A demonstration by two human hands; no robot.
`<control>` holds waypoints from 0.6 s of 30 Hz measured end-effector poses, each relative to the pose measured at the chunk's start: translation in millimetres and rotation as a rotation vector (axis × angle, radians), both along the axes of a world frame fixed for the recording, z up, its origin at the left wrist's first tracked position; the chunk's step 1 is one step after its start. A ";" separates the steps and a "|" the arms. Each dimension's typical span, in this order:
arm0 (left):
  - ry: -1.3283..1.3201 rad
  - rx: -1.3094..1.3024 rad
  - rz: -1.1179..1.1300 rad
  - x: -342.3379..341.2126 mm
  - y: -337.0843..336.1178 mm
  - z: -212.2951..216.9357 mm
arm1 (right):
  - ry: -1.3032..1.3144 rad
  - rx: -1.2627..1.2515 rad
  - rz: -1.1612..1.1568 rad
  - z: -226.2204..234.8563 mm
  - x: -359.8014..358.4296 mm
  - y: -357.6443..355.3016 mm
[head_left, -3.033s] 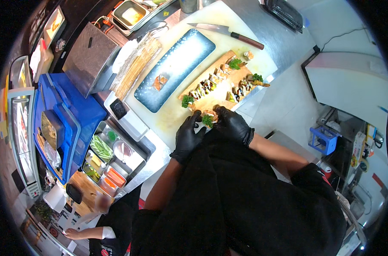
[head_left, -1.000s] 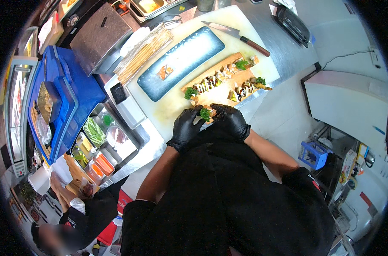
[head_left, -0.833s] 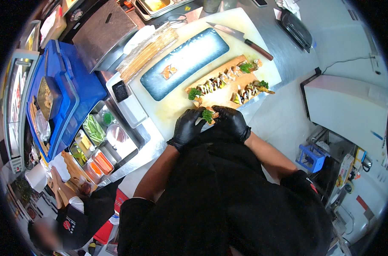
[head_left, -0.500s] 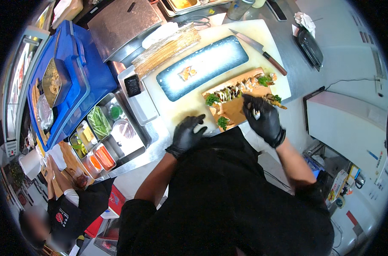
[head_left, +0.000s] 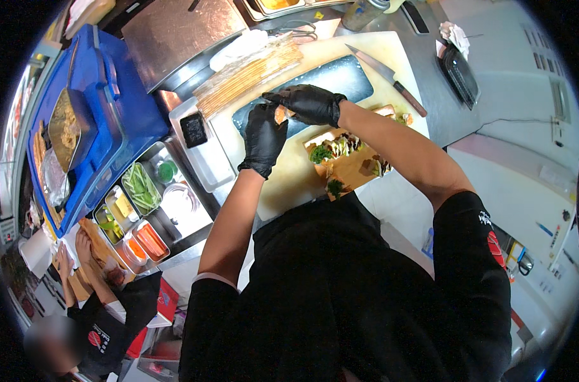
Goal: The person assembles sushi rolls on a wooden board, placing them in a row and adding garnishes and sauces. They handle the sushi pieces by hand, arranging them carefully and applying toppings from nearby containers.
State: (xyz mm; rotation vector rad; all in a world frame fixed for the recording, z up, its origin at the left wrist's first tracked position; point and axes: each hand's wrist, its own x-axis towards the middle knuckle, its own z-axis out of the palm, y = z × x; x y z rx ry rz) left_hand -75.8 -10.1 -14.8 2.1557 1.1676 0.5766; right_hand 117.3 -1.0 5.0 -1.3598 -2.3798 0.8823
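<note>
Both my hands wear black gloves and meet over the left part of the long blue plate [head_left: 340, 76]. My left hand [head_left: 264, 137] closes around the near left side of a small orange-and-white food piece [head_left: 280, 114]. Reaching across from the right, my right hand [head_left: 311, 105] has its fingertips curled at the same piece; the fingers partly hide it. Beneath my right forearm lies a wooden board [head_left: 350, 169] with sauced sushi roll slices [head_left: 346, 144] and curly green garnish [head_left: 320, 153]. The forearm covers some of the slices.
A knife [head_left: 385, 70] rests on the white cutting board [head_left: 407, 60], right of the plate. A bamboo mat [head_left: 248, 76] lies behind. To the left are vegetable containers [head_left: 141, 188] and a blue bin [head_left: 140, 105]. A co-worker's hands [head_left: 73, 254] are at lower left.
My right hand has moved left from the wooden board to the blue plate. My left hand has moved forward from the cutting board's near edge, and both now surround the food piece.
</note>
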 end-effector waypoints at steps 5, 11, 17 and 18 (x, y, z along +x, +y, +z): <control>-0.126 -0.022 0.000 -6.4 5.7 -0.8 | -0.009 -0.004 -0.039 -8.4 3.1 0.2; -0.017 0.040 -0.023 -6.5 7.0 4.6 | -0.070 -0.074 -0.082 4.0 5.8 0.1; 0.002 -0.022 -0.084 -5.2 13.9 0.8 | -0.110 -0.022 -0.154 8.6 26.6 -2.6; -0.003 -0.008 -0.086 -5.5 13.2 1.3 | -0.079 0.013 -0.164 14.8 31.8 -5.2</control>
